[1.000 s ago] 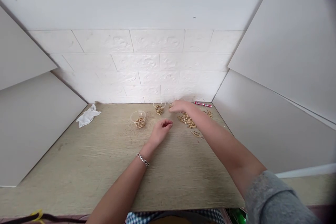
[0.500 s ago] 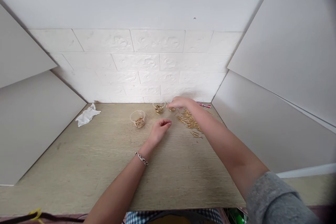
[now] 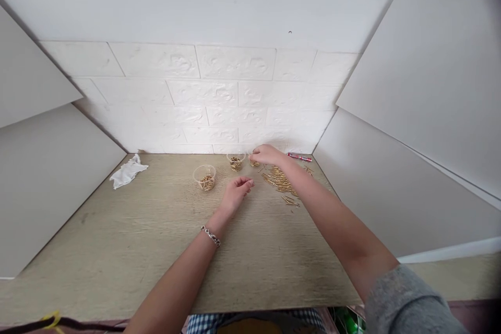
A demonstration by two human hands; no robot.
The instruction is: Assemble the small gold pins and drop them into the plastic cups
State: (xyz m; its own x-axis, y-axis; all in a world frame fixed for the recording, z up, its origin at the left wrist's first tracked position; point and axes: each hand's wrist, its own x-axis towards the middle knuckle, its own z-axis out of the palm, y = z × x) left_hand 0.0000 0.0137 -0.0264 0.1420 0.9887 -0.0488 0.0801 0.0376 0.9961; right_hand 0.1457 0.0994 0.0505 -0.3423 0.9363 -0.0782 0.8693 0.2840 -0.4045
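My left hand (image 3: 236, 192) rests low over the table with thumb and fingers pinched together. Whatever is between its fingertips is too small to make out. My right hand (image 3: 266, 154) is held at a small clear cup (image 3: 254, 162) of gold-coloured pieces, its fingers closed at the cup's rim and partly hiding it. I cannot see what those fingers hold. Just left of it stands another clear cup (image 3: 235, 163) with similar pieces. A wider clear cup (image 3: 205, 178), also part filled, sits left of my left hand. Thin gold metal pins (image 3: 278, 179) lie in a pile beneath my right forearm.
A crumpled white tissue (image 3: 129, 171) lies at the far left of the wooden table (image 3: 156, 250). Near the back wall is a red pen-like stick (image 3: 299, 157). A few loose pins (image 3: 290, 200) lie in front of the pile. Grey panels (image 3: 410, 188) close both sides.
My right hand has drawn back slightly at the small cup, and its fingers are more curled. My left hand stays nearly in place, its fingertips turned a little. The view has shifted slightly.
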